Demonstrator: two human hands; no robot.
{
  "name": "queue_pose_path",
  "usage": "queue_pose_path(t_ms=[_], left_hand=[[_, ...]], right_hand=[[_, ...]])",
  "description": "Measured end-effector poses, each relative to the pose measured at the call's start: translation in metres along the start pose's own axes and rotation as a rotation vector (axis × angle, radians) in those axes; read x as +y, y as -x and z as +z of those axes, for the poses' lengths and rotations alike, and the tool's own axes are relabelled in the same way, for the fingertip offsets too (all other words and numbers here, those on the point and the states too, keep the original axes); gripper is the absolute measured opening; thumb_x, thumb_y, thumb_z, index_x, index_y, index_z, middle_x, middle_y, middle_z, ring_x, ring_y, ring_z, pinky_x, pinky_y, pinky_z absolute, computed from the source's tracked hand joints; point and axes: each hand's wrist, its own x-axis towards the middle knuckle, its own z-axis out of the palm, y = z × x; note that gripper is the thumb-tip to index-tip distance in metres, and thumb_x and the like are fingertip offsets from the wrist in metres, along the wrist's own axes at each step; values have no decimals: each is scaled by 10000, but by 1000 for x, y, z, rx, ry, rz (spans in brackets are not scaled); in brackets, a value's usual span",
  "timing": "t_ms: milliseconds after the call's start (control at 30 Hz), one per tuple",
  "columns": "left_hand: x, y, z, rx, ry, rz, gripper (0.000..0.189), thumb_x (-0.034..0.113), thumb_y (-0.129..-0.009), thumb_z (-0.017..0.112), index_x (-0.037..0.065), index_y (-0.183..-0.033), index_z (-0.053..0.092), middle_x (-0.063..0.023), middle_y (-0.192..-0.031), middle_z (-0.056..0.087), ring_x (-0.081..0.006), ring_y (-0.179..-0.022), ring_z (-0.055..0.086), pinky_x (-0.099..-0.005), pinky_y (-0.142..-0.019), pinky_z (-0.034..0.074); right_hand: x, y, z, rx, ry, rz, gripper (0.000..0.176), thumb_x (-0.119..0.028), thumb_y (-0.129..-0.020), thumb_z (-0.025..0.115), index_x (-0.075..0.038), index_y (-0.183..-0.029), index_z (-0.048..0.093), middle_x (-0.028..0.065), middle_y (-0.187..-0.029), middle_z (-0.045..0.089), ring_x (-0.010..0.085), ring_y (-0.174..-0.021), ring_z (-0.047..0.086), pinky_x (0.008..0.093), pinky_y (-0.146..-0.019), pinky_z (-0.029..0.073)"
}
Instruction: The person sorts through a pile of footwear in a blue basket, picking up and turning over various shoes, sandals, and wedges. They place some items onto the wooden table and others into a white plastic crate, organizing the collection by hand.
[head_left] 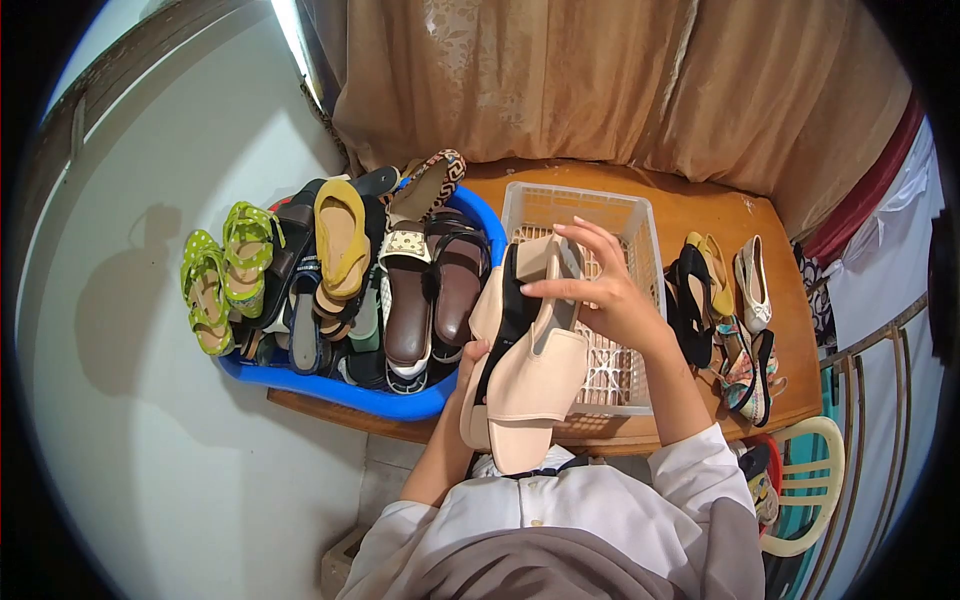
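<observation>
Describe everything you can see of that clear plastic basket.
The basket is rectangular and open-topped, seemingly clear, slightly frosted plastic, with a rim and openwork floor. It sits upright on the wooden table, beside the blue tub. The right hand and beige shoes partly hide it; I cannot tell whether they touch it.

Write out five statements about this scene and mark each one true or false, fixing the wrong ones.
1. The left hand and right hand are both on the beige shoes. True.
2. The curtain is bright green. False: it is brown.
3. A pile of footwear fills the blue basin. True.
4. The polka-dot sandals lie in the clear crate. False: they are on the left side of the basin's pile.
5. A white flat rests on the table, to the right of the crate. True.
</observation>
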Motion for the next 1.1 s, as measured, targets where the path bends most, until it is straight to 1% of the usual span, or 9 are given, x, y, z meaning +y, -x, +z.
queue_pose_path(t_ms=[133, 367, 433, 533, 667, 833, 867, 967, 1100], left_hand=[[-6, -1, 6, 72, 19, 44, 849, 483, -708, 563, -32, -1327, 293, -271, -1208, 455, -279, -784, 631, -257, -509, 538], [-9, 0, 21, 192, 43, 100, 842, 505, -711, 554, -23, -1322, 318, -265, -1200, 468, -290, -824, 639, -273, -546, 557], [-6, -5, -6, -8, -155, 144, 807, 518, -709, 537, -39, -1271, 379, -198, -1048, 557, -164, -624, 589, -196, -445, 484], [-4, -2, -4, -39, -313, 131, 795, 539, -698, 543, -44, -1225, 425, -125, -910, 619, -75, -530, 560, -149, -396, 434], [-10, -2, 7, 12, -452, 185, 759, 511, -683, 604, -17, -1207, 450, -88, -852, 618, -59, -523, 548, -150, -383, 411], [-9, -1, 18, -125, -635, 351, 747, 359, -715, 645, -1, -1297, 344, -54, -791, 581, -61, -504, 515, -166, -384, 421], [-8, -3, 14, -159, -649, 357, 781, 280, -719, 643, 23, -1349, 260, -51, -815, 562, -78, -536, 522, -183, -404, 441], [-11, -2, 12, -147, -748, 470, 800, 262, -713, 640, 42, -1365, 232, -61, -873, 550, -98, -576, 533, -204, -426, 463], [-8, 0, 16, -150, -679, 431, 814, 240, -705, 651, 45, -1369, 222, -66, -914, 538, -120, -618, 560, -222, -442, 480]], right_hand=[[-2, 1, 5, 70, -82, 199, 789, 120, -528, 681, -247, -1208, 526, 116, -1234, 403, 333, -1131, 413, 388, -973, 383], [-5, 27, 4, 148, -623, 549, 594, 22, -753, 596, -71, -1303, 393, 143, -1276, 372, 280, -1185, 407, 353, -931, 426], [-27, 42, 2, 99, -847, 688, 589, -64, -807, 605, -33, -1331, 339, 155, -1320, 339, 266, -1223, 378, 338, -931, 427], [-62, 46, 9, -7, -882, 718, 784, -190, -777, 686, -21, -1384, 218, 183, -1368, 273, 286, -1265, 324, 364, -984, 369], [-49, 56, 21, -80, -804, 590, 1085, -227, -632, 794, -36, -1419, 71, 170, -1407, 215, 251, -1311, 234, 354, -1055, 237], [-48, 58, 10, -207, -1026, 627, 1127, -146, -573, 771, -42, -1411, 25, 138, -1384, 221, 226, -1299, 229, 327, -1052, 203], [-44, 61, 10, -218, -1033, 600, 1130, -134, -567, 760, -43, -1412, 15, 135, -1383, 220, 224, -1298, 227, 327, -1053, 200], [-38, 66, 11, -227, -981, 445, 1116, -97, -557, 703, -74, -1418, -6, 164, -1383, 201, 262, -1290, 237, 353, -1054, 211], [-33, 70, 14, -192, -928, 322, 1151, -126, -544, 719, -37, -1411, -32, 158, -1383, 197, 242, -1294, 212, 342, -1065, 169]])
